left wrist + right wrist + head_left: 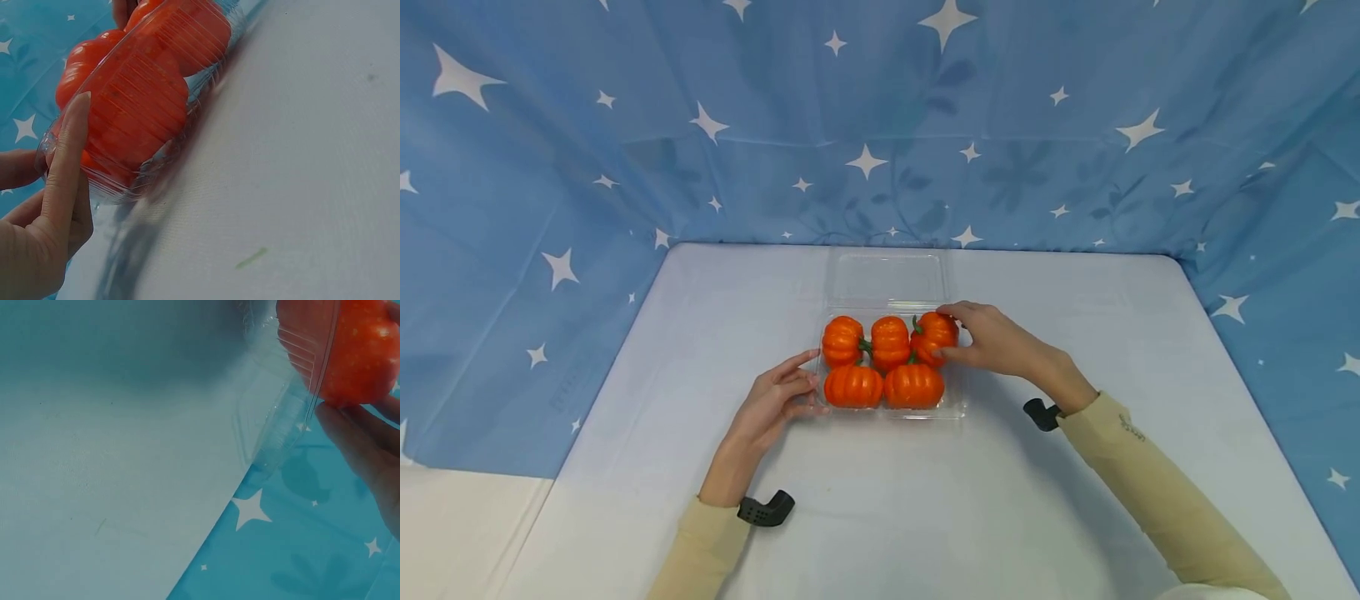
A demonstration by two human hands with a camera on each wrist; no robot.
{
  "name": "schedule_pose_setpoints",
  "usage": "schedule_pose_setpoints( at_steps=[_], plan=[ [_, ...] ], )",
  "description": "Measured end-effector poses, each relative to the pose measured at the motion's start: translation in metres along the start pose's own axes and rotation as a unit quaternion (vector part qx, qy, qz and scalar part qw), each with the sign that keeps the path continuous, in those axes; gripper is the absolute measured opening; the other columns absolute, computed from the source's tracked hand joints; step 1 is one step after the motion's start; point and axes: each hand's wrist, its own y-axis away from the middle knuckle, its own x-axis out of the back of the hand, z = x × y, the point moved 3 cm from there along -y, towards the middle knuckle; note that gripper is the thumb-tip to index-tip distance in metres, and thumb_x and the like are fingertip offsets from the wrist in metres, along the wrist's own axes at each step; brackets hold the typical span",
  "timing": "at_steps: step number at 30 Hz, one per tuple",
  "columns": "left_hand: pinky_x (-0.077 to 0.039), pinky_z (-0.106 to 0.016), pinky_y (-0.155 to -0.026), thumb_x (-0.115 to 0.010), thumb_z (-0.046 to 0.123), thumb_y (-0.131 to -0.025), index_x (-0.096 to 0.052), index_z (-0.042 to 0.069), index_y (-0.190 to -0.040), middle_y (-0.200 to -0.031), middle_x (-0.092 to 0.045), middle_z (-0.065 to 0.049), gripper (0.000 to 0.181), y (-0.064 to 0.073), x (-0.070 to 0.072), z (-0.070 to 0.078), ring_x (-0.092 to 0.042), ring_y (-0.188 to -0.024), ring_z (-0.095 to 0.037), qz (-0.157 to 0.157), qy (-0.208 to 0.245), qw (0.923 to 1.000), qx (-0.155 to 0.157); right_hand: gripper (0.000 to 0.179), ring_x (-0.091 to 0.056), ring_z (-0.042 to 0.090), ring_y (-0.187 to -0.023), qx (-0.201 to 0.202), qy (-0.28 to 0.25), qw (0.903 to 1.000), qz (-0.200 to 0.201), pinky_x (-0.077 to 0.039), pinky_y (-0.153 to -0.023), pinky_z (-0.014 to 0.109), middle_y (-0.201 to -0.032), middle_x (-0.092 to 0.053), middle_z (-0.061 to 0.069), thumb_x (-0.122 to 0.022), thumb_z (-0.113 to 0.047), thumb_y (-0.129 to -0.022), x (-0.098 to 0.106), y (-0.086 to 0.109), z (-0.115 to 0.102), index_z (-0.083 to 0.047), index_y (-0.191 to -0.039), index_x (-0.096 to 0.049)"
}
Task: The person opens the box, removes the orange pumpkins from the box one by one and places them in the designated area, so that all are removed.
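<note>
Blue backdrop, head view: A blue cloth (880, 92) printed with pale stars and leafy sprigs rises beyond a white bench (880, 500) and runs down its left and right sides.
Clear container, head view: The see-through container (956, 400) sits on the far half of the bench, its lid (889, 279) open toward the far edge.
Orange pumpkins, head view: Five fill the box, with the far-left pumpkin (841, 340), far-middle pumpkin (890, 343) and far-right pumpkin (934, 335) in one row, the near-left pumpkin (853, 387) and near-right pumpkin (914, 386) in another.
Right grip, head view: The right grip (992, 340) pinches the far-right pumpkin between thumb and fingers at the container's right side.
Left grip, head view: The left grip (777, 402) holds the container's near left corner, fingers on the left side, thumb along the near side.
Tan sleeves, head view: A left sleeve (703, 542) and a right sleeve (1165, 492) reach in from the near side, a dark device at each wrist.
Ribbed wall, left wrist view: One digit lies against the plastic, others beside the rim; a green mark (252, 258) shows on the bench.
Pumpkin's edge, right wrist view: A digit touches the orange skin just beside the container's rim.
</note>
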Motion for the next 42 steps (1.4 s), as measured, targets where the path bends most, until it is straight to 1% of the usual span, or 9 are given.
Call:
schedule_pose_setpoints(
  at_steps=[5, 9, 14, 20, 28, 33, 35, 40, 42],
  plan=[
    [-0.066, -0.040, -0.078, -0.050, -0.004, -0.102, -0.040, 0.003, -0.156, -0.097, -0.061, -0.004, 0.054, -0.001, 0.001, 0.000, -0.058, -0.070, -0.012, -0.001, -0.001, 1.0000, 0.001, 0.066, -0.064, 0.037, -0.119, 0.019, -0.032, 0.9993, -0.004, -0.060, -0.097, 0.051, -0.138, -0.061, 0.023, -0.078, -0.017, -0.091, 0.002, 0.003, 0.003, 0.006, -0.147, -0.050],
    [-0.066, -0.041, -0.078, -0.049, -0.003, -0.103, -0.039, 0.003, -0.156, -0.096, -0.061, -0.003, 0.055, 0.000, 0.002, -0.001, -0.058, -0.069, -0.011, -0.003, -0.002, 1.0000, 0.002, 0.063, -0.061, 0.036, -0.122, 0.025, -0.052, 0.9983, -0.001, -0.060, -0.096, 0.052, -0.138, -0.061, 0.020, -0.080, -0.014, -0.090, 0.002, 0.007, 0.004, 0.000, -0.146, -0.054],
    [-0.066, -0.040, -0.078, -0.049, -0.003, -0.102, -0.040, 0.003, -0.156, -0.095, -0.062, -0.002, 0.054, 0.000, 0.001, -0.001, -0.059, -0.069, -0.012, -0.001, -0.003, 1.0000, 0.003, 0.064, -0.062, 0.036, -0.124, 0.029, -0.098, 0.9946, 0.021, -0.060, -0.096, 0.052, -0.137, -0.062, 0.017, -0.084, -0.014, -0.086, 0.003, 0.012, 0.009, -0.002, -0.143, -0.057],
    [-0.066, -0.041, -0.079, -0.049, -0.004, -0.103, -0.040, 0.003, -0.155, -0.094, -0.062, -0.002, 0.054, 0.000, 0.001, -0.002, -0.057, -0.069, -0.011, -0.002, -0.004, 1.0000, 0.000, 0.064, -0.062, 0.035, -0.125, 0.007, -0.156, 0.9859, 0.061, -0.059, -0.098, 0.050, -0.140, -0.060, 0.014, -0.087, -0.015, -0.084, 0.007, 0.024, 0.022, -0.004, -0.140, -0.057],
    [-0.066, -0.038, -0.077, -0.049, -0.004, -0.103, -0.040, 0.002, -0.155, -0.096, -0.063, -0.003, 0.054, 0.000, 0.001, -0.002, -0.061, -0.072, -0.011, -0.001, -0.007, 1.0000, 0.001, 0.061, -0.063, 0.037, -0.125, -0.030, -0.203, 0.9722, 0.112, -0.057, -0.100, 0.044, -0.142, -0.058, 0.015, -0.084, -0.017, -0.088, 0.016, 0.037, 0.043, -0.006, -0.141, -0.055],
    [-0.066, -0.037, -0.077, -0.049, -0.004, -0.103, -0.040, 0.002, -0.156, -0.094, -0.064, -0.001, 0.054, 0.000, 0.001, -0.002, -0.061, -0.073, -0.011, -0.004, -0.012, 0.9999, 0.004, 0.063, -0.062, 0.038, -0.126, -0.059, -0.222, 0.9617, 0.150, -0.056, -0.098, 0.034, -0.142, -0.056, 0.018, -0.083, -0.016, -0.088, 0.019, 0.044, 0.060, -0.006, -0.143, -0.053],
    [-0.066, -0.037, -0.077, -0.049, -0.004, -0.103, -0.040, 0.002, -0.156, -0.093, -0.065, 0.000, 0.053, 0.000, 0.001, -0.002, -0.061, -0.072, -0.011, -0.004, -0.013, 0.9999, 0.004, 0.064, -0.062, 0.039, -0.125, -0.069, -0.221, 0.9587, 0.165, -0.057, -0.095, 0.026, -0.143, -0.056, 0.019, -0.083, -0.015, -0.088, 0.020, 0.045, 0.065, -0.006, -0.144, -0.052],
    [-0.066, -0.037, -0.077, -0.049, -0.004, -0.103, -0.039, 0.002, -0.156, -0.092, -0.065, 0.001, 0.054, 0.001, 0.001, -0.002, -0.060, -0.070, -0.011, -0.003, -0.014, 0.9999, 0.005, 0.065, -0.062, 0.040, -0.125, -0.098, -0.220, 0.9537, 0.180, -0.054, -0.086, 0.007, -0.146, -0.053, 0.020, -0.081, -0.018, -0.091, 0.023, 0.047, 0.083, -0.006, -0.146, -0.050],
    [-0.066, -0.037, -0.077, -0.049, -0.004, -0.103, -0.039, 0.003, -0.156, -0.092, -0.065, 0.001, 0.054, 0.001, 0.001, -0.001, -0.060, -0.070, -0.010, -0.003, -0.015, 0.9999, 0.005, 0.065, -0.061, 0.040, -0.126, -0.112, -0.215, 0.9530, 0.182, -0.054, -0.085, 0.007, -0.148, -0.052, 0.019, -0.079, -0.021, -0.092, 0.024, 0.047, 0.090, -0.006, -0.147, -0.049]
  ],
)
